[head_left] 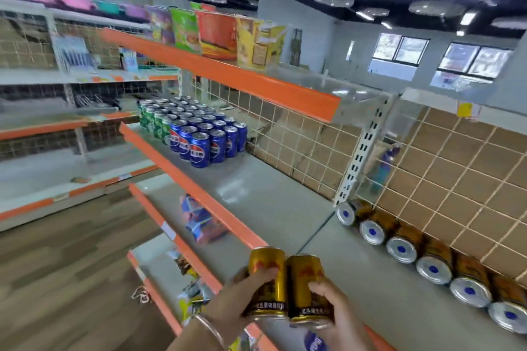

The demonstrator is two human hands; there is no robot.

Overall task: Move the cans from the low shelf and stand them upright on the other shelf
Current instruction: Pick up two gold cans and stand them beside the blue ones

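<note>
My left hand [228, 298] grips one gold can [268, 271] and my right hand [336, 310] grips a second gold can [306, 279]. Both cans are upright, side by side and touching, just above the orange front edge of the grey shelf [285, 199]. Along the back of that shelf, against the tiled wall, a row of several gold cans [427, 259] lies on its side, silver ends facing me.
Upright blue cans [205, 142] and green cans [154, 120] stand packed at the shelf's far left. A wire grid backs the shelf. Snack packs [199, 222] lie on lower shelves. Boxes [216, 34] stand on the shelf above. The aisle floor lies to the left.
</note>
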